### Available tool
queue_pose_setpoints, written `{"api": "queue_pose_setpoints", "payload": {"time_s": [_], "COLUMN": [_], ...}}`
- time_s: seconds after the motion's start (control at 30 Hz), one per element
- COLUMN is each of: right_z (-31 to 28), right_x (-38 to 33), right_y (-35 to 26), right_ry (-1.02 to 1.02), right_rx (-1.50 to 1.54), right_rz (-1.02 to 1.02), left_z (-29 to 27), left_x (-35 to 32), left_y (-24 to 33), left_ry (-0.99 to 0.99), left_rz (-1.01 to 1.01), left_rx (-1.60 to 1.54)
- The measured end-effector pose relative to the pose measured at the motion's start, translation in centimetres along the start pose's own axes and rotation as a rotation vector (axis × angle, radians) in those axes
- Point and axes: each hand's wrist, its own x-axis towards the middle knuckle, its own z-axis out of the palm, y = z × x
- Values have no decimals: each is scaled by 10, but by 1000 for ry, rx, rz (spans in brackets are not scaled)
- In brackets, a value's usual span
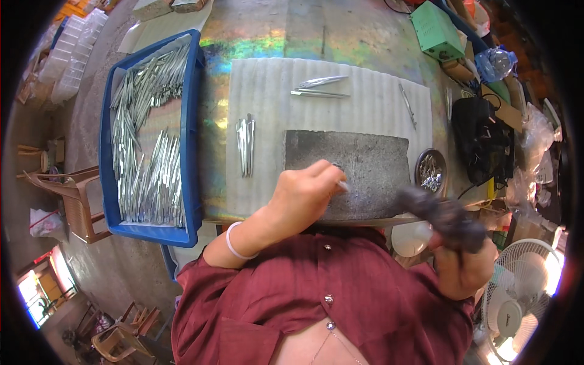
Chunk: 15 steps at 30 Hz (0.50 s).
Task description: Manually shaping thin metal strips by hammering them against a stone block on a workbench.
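Observation:
Over the dark grey stone block [365, 152], my left hand [304, 191] is closed in a pinch on a slim silver tweezer-like piece [345, 186]. Only its tip sticks out; the fingers cover the rest. To the right of the block, my right hand [467, 271] is closed round a dark hammer-like tool [447, 220], smeared by motion. The tool's near end points toward the block's right front corner. Several similar silver pieces [245, 146] lie left of the block, and a few more tweezers [319, 93] lie beyond it.
A blue tray [193, 140] full of silver pieces stands at left. White foam sheet [261, 79] lies under the block. One thin piece [407, 106] and a round dish [431, 170] of small metal parts are at right. Beyond are a black bag [483, 137], a green box [437, 30] and a fan [517, 286].

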Motion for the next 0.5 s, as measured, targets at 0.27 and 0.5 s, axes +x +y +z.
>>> {"api": "queue_pose_setpoints", "payload": {"time_s": [0.27, 0.5], "right_z": [77, 96], "right_x": [8, 7], "right_y": [62, 73], "right_ry": [-42, -125], "right_rx": [-62, -183], "right_rz": [142, 165], "left_z": [-47, -40], "left_x": [12, 18], "left_y": [12, 5], "left_ry": [229, 218], "left_rz": [-595, -654], "left_rx": [-1427, -1544]}}
